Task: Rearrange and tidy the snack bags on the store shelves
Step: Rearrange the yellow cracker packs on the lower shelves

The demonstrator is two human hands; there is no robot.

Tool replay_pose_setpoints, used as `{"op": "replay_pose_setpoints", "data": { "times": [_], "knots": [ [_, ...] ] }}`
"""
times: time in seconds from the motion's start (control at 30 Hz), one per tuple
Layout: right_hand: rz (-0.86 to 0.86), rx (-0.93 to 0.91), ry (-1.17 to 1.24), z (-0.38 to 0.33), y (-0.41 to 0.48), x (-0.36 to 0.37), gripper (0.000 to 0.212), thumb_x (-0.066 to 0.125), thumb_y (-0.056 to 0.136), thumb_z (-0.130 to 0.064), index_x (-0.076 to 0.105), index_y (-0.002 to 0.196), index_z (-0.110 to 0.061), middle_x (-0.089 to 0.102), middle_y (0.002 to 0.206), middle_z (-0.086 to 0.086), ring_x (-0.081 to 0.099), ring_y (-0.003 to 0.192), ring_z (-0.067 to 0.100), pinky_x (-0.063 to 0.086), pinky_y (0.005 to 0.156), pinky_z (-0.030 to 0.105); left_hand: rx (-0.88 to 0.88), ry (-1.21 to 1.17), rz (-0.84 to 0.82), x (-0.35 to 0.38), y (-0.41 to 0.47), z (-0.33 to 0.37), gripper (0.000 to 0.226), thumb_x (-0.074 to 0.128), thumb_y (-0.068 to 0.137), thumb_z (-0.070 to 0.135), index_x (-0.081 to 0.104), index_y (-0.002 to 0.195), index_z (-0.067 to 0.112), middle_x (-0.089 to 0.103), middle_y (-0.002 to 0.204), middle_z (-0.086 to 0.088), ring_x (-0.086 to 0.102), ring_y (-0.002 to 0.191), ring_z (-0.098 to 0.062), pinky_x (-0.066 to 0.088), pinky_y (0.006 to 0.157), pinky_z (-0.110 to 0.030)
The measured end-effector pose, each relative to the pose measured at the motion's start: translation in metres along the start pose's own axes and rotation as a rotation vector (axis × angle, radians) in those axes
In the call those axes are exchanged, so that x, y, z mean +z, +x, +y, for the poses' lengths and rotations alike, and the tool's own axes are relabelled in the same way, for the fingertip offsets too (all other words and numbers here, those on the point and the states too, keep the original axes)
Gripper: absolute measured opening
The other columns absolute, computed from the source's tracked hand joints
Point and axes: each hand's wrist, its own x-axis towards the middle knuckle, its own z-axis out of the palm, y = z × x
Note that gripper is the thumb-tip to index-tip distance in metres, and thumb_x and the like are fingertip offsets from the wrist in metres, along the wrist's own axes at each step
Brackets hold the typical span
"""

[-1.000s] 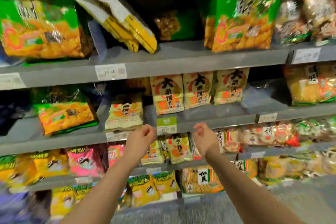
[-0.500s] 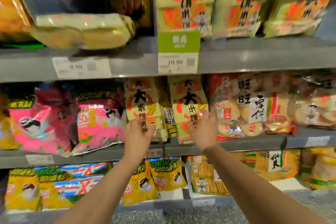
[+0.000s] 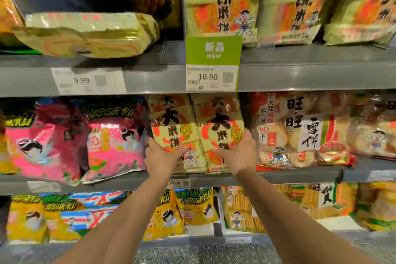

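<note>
Presently, left hand (image 3: 161, 157): fingers curled round the lower left edge of the left rice-cracker bag (image 3: 171, 126), thumb on its face; right hand (image 3: 240, 152): fingers wrapped behind the lower right edge of the right rice-cracker bag (image 3: 218, 128), thumb across the front. Both bags stand upright, long axis vertical, side by side and touching on the middle shelf (image 3: 278, 174), between the pink bag (image 3: 113, 141) and the clear cracker bag (image 3: 300, 133). Each lies directly ahead of its own hand, neither nearer; squaring them likely needs an even inward press.
</note>
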Motion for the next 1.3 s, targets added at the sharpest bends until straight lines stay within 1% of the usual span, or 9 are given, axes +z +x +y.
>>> {"op": "replay_pose_setpoints", "data": {
  "times": [0.17,0.37,0.5,0.63,0.77,0.9,1.03,1.17,1.3],
  "knots": [
    [0.036,0.007,0.05,-0.009,0.001,-0.023,0.098,0.083,0.058,-0.048,0.034,0.137,-0.016,0.049,0.134,0.009,0.051,0.117,0.026,0.048,0.09,0.038,0.002,-0.162,-0.02,-0.015,-0.002,0.003,0.059,0.08,0.063,0.043,0.059,0.106,0.007,0.068,0.102,-0.01,0.063,0.097,-0.029,0.052,0.082,-0.045],
    [-0.015,-0.027,0.125,-0.034,-0.011,-0.031,0.057,0.072,0.074,-0.032,0.048,0.124,-0.021,0.065,0.097,-0.001,0.057,0.078,0.013,0.048,0.074,0.031,-0.019,-0.204,-0.15,-0.015,-0.006,0.025,0.074,0.078,0.069,0.031,0.042,0.128,0.008,0.064,0.114,-0.009,0.061,0.102,-0.027,0.048,0.088,-0.037],
    [-0.03,0.009,0.169,-0.035,-0.019,-0.032,0.047,0.066,0.082,-0.027,0.047,0.124,-0.021,0.064,0.108,0.003,0.058,0.093,0.026,0.051,0.082,0.043,-0.04,-0.036,-0.23,-0.014,-0.014,0.023,0.066,0.075,0.073,0.035,0.043,0.126,0.012,0.062,0.119,-0.008,0.059,0.105,-0.028,0.047,0.088,-0.037],
    [-0.019,0.044,0.304,-0.031,-0.025,-0.041,0.055,0.065,0.085,-0.023,0.042,0.134,-0.018,0.055,0.128,0.003,0.055,0.087,0.008,0.045,0.068,0.021,0.044,-0.197,-0.191,-0.008,-0.029,0.027,0.066,0.077,0.072,0.028,0.04,0.126,0.02,0.062,0.106,0.004,0.057,0.091,-0.017,0.041,0.076,-0.028],
    [-0.06,0.072,0.438,-0.028,-0.04,-0.057,0.067,0.064,0.086,-0.022,0.029,0.143,-0.014,0.045,0.14,0.009,0.05,0.12,0.031,0.043,0.094,0.037,0.051,-0.245,-0.204,-0.018,-0.043,0.031,0.078,0.072,0.074,0.039,0.03,0.139,0.025,0.06,0.123,0.002,0.056,0.113,-0.026,0.045,0.097,-0.042],
    [-0.125,0.146,0.403,-0.024,-0.07,-0.072,0.06,0.062,0.087,-0.015,0.033,0.139,-0.015,0.057,0.087,-0.004,0.055,0.074,0.02,0.049,0.067,0.036,0.016,-0.25,-0.283,-0.038,-0.068,0.029,0.078,0.07,0.075,0.038,0.029,0.141,0.029,0.055,0.133,-0.003,0.052,0.119,-0.027,0.043,0.1,-0.044],
    [-0.171,0.217,0.342,-0.024,-0.12,-0.1,0.055,0.062,0.086,-0.021,0.041,0.136,-0.015,0.064,0.115,0.009,0.062,0.086,0.024,0.052,0.077,0.039,-0.007,-0.161,-0.307,-0.071,-0.111,0.03,0.072,0.072,0.075,0.034,0.038,0.137,0.025,0.063,0.119,0.0,0.059,0.105,-0.025,0.048,0.087,-0.034],
    [-0.197,0.257,0.231,-0.037,-0.168,-0.131,0.041,0.069,0.08,-0.028,0.056,0.117,-0.018,0.069,0.097,-0.004,0.066,0.078,0.028,0.057,0.072,0.042,0.011,-0.036,-0.295,-0.109,-0.164,0.047,0.069,0.071,0.075,0.037,0.038,0.134,0.026,0.054,0.072,0.02,0.053,0.064,-0.004,0.04,0.056,-0.023],
    [-0.192,0.268,0.27,-0.049,-0.204,-0.161,0.036,0.07,0.078,-0.031,0.058,0.11,-0.017,0.069,0.099,-0.002,0.064,0.092,0.02,0.053,0.085,0.044,0.101,0.092,-0.295,-0.145,-0.21,0.076,0.074,0.065,0.077,0.046,0.027,0.139,0.032,0.063,0.072,0.011,0.053,0.058,-0.001,0.037,0.047,-0.019]
  ]
}}
